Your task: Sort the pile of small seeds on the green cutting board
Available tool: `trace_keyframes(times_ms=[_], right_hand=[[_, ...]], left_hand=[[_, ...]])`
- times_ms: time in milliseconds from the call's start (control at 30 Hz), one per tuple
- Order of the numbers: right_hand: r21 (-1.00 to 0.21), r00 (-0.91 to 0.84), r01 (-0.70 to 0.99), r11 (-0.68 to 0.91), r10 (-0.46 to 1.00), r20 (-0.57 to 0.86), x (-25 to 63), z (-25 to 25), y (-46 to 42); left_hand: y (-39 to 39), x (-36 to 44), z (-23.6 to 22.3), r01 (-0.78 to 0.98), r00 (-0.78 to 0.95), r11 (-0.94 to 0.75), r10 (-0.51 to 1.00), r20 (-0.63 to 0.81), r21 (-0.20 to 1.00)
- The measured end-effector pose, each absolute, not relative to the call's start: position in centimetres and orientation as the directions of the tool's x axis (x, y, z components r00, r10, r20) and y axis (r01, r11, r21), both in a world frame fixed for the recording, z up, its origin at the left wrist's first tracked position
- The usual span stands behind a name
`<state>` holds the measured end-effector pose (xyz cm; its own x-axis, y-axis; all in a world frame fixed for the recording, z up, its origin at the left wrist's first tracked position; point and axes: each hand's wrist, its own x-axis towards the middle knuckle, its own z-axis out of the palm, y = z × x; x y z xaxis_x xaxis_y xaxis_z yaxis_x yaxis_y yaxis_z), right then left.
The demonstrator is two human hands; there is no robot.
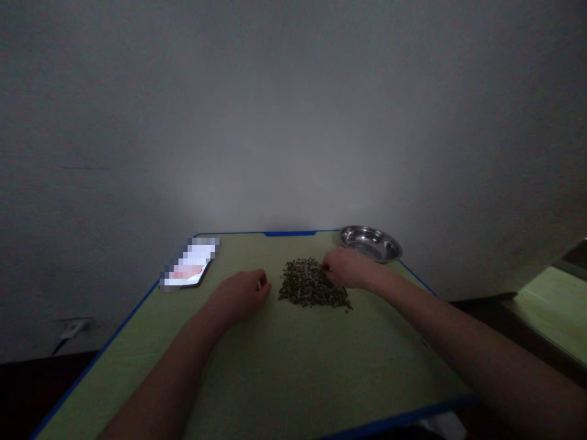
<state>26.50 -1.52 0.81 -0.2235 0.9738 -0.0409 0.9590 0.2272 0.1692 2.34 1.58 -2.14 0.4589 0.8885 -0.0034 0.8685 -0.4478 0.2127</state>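
A spread pile of small dark grains or seeds [309, 286], with paler bits among them, lies on the green tabletop [284, 373]. My right hand [347, 267] reaches over the pile's upper right edge. Its fingers are bent down and pressed together at the grains; what lies between the fingertips is hidden. To the left of the pile, apart from it, my left hand [243, 293] rests on the table. The fingers there are loosely curled in, with nothing visible in them. A shiny steel bowl [389, 247] stands just behind my right hand, partly covered by it.
A phone [195, 260] with a lit, blurred screen lies at the table's left edge. Blue trim [290, 233] borders the table, and a grey wall [284, 122] rises behind it. Another pale green surface [554, 305] is at the far right. A socket with a plug [73, 330] is low on the left.
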Motion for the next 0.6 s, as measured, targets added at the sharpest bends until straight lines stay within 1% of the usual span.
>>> trace_keyframes(times_ms=[200, 467, 600], right_hand=[[0.133, -0.224, 0.965, 0.226, 0.974, -0.035, 24.8, 0.6, -0.4], [0.077, -0.19, 0.978, 0.193, 0.98, -0.055, 22.4, 0.8, 1.6], [0.069, -0.189, 0.979, 0.192, 0.981, -0.038, 21.3, 0.9, 2.1]], left_hand=[[1.5, 2.3, -2.2, 0.873, 0.454, -0.447, 0.891, 0.009, 0.194], [1.7, 2.3, -2.0, 0.881, 0.428, -0.416, 0.904, -0.004, 0.225], [1.6, 2.2, -1.8, 0.886, 0.416, -0.403, 0.91, -0.006, 0.229]])
